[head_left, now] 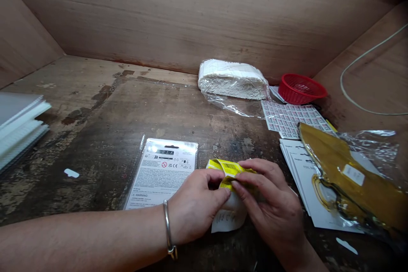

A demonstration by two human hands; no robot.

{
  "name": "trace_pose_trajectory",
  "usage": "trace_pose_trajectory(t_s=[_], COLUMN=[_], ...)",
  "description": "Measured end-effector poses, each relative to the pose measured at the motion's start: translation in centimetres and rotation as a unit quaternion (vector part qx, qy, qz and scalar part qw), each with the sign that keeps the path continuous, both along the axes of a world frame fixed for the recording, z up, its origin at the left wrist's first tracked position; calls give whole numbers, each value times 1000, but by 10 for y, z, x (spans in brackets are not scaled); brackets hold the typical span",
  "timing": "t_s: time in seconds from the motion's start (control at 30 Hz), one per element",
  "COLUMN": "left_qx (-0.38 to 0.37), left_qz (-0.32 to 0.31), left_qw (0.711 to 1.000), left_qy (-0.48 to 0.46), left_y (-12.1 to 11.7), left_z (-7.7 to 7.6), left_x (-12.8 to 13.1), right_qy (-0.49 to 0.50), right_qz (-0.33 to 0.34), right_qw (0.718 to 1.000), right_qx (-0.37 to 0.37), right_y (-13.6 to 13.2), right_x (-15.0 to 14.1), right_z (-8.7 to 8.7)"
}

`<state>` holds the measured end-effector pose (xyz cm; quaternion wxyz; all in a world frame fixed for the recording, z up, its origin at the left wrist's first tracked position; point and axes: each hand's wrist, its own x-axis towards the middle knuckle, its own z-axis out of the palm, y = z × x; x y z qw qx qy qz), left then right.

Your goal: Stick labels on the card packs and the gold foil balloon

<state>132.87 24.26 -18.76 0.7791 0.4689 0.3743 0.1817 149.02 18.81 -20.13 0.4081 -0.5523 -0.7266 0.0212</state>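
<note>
One yellow label strip [228,168] pinched between left hand [199,204] and right hand [276,204]

Both hands are nearly closed, fingers bent inward, meeting near the front of the worktop [134,114]. The left hand holds the near-left part of the yellow label strip between thumb and forefinger; the right hand grips its right side with thumb and fingertips. The strip is curled, a barcode shows on its upper face, and white backing paper [230,212] with handwriting hangs below it, between the hands. A metal bracelet [168,229] circles the left wrist.

Just beyond the left forearm lies a white printed card [162,174] marked WARNING, in a clear sleeve, its near edge hidden by the arm. Farther left are a small white tab [71,173] and a stack of pale sheets [19,136].

Near the back panel [197,17] sits a plastic-wrapped white bundle [234,80], with a red basket [302,89] to its right. A sheet of small stickers [293,119] lies in front of the basket. Nearer, a gold foil item [334,153] in clear plastic partly covers several white cards [302,178]; a second white tab [347,245] lies in front of them. Pale cord [344,89] curves along the right panel [376,63].
</note>
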Motion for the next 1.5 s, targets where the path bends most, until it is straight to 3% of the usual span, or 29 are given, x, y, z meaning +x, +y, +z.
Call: trace_pose_trajectory(t_s=[0.23,0.4,0.63,0.83,1.07,1.3,1.4,1.5], left_qx=[-60,-57,-99,-83,-54,-64,-64,-65], left_qz=[12,16,36,76,11,13,13,7], left_qw=[998,998,994,993,998,998,998,998], left_qy=[-9,-10,-26,-18,-17,4,5,3], left_y=[-1,0,0,-2,-13,-7,-8,-10], left_z=[1,4,3,-1,-2,-5,-5,-5], left_x=[0,0,1,2,-1,-1,-1,-2], right_qy=[-61,-48,-162,-117,-109,-192,-194,-191], right_qz=[-8,-14,4,-44,-44,-28,-38,-35], right_qw=[997,999,980,986,990,962,963,969], right_qx=[-47,4,112,106,82,194,182,153], right_y=[0,-2,-16,-20,-13,-35,-38,-33], right_x=[11,8,3,-2,2,-6,-7,-5], right_z=[-2,-3,-4,7,-5,13,16,6])
